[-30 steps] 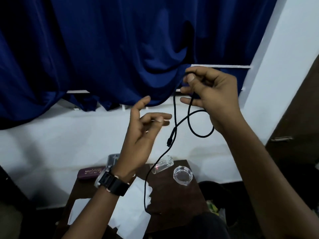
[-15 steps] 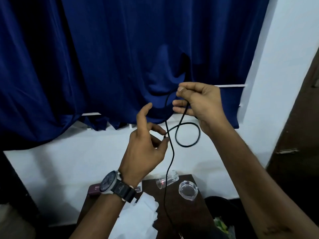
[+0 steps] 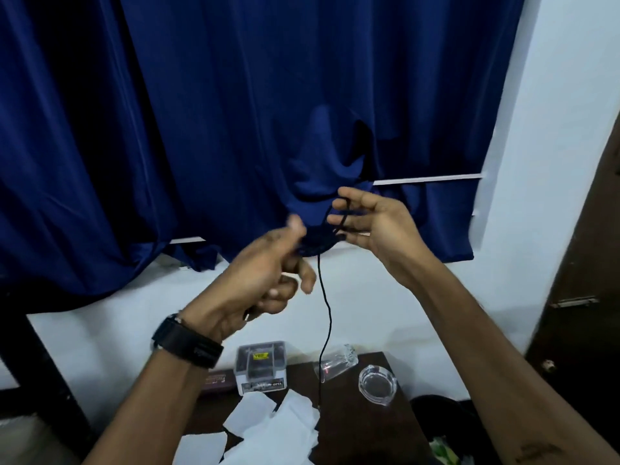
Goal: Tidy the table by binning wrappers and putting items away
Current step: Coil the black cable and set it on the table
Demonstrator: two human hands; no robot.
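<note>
A thin black cable (image 3: 327, 307) hangs from between my raised hands down to the dark wooden table (image 3: 362, 427). My right hand (image 3: 375, 223) is held up in front of the blue curtain, fingers spread, with the cable looped around them. My left hand (image 3: 268, 273), blurred and wearing a black watch, is curled just left of the cable and below the right hand; a short cable end seems to stick out beneath it. Torn white papers (image 3: 278, 427) lie on the table's near left part.
On the table stand a clear box (image 3: 261, 367), a dark maroon case (image 3: 218, 380), a clear plastic tube (image 3: 335, 362) and a glass ashtray (image 3: 377, 384). A black bin (image 3: 436, 411) sits right of the table. A brown door (image 3: 590, 263) is at far right.
My right hand has opened its fingers and the loose loop under it is gone, now wound on them. My left hand has swung up and across the cable.
</note>
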